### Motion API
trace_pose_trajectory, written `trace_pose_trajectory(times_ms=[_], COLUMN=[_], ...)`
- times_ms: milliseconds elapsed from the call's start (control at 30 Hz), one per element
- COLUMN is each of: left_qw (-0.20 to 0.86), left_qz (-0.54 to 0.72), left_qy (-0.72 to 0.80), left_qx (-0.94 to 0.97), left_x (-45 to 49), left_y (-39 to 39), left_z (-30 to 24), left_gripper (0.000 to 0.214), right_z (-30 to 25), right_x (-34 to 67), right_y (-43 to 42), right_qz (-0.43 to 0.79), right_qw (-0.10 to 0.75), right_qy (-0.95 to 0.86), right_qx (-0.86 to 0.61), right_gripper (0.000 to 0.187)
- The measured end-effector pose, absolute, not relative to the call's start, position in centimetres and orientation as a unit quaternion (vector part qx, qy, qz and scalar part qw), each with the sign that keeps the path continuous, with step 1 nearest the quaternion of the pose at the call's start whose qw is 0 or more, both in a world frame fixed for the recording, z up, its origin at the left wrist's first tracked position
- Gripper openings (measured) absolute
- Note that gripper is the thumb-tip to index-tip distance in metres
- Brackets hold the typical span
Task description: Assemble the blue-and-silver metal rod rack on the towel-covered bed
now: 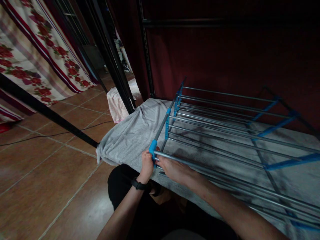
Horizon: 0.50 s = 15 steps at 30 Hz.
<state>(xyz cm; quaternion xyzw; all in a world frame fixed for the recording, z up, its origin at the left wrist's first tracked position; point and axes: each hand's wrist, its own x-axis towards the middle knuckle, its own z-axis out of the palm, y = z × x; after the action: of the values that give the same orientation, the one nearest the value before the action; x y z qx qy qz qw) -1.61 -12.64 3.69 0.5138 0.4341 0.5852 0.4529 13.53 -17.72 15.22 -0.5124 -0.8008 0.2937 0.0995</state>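
A rack (195,160) of grey metal tubes with blue plastic joints lies across a grey cloth in front of me. My left hand (147,165), with a dark band on its wrist, is closed around the blue corner joint (153,146) at the rack's near left end. From the other side, my right hand (167,166) reaches under the front tube and is closed at the same joint. Its fingertips are partly hidden behind the tube and the joint. Further blue brackets (167,128) hold the tubes along the left end.
Grey cloth (130,133) covers the low surface under the rack. Black metal posts (112,56) stand at the left and back. Dark red fabric (225,63) hangs behind. A floral curtain (50,56), a tiled floor (50,166), a thin cable (57,133) and a striped cloth (116,105) lie leftward.
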Motion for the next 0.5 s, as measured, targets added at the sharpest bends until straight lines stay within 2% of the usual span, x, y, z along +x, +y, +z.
trace_pose_trajectory(times_ms=[500], left_qw=[0.466], left_qz=[0.599], left_qy=[0.429], left_qx=[0.489], left_x=[-1.56], left_y=[-12.41], left_z=[3.64], left_gripper=[0.053], right_z=[15.67], right_x=[13.63], right_y=[-17.56], right_qz=[0.302], right_qw=[0.113], right_qy=[-0.806], right_qx=[-0.496], right_gripper=[0.044])
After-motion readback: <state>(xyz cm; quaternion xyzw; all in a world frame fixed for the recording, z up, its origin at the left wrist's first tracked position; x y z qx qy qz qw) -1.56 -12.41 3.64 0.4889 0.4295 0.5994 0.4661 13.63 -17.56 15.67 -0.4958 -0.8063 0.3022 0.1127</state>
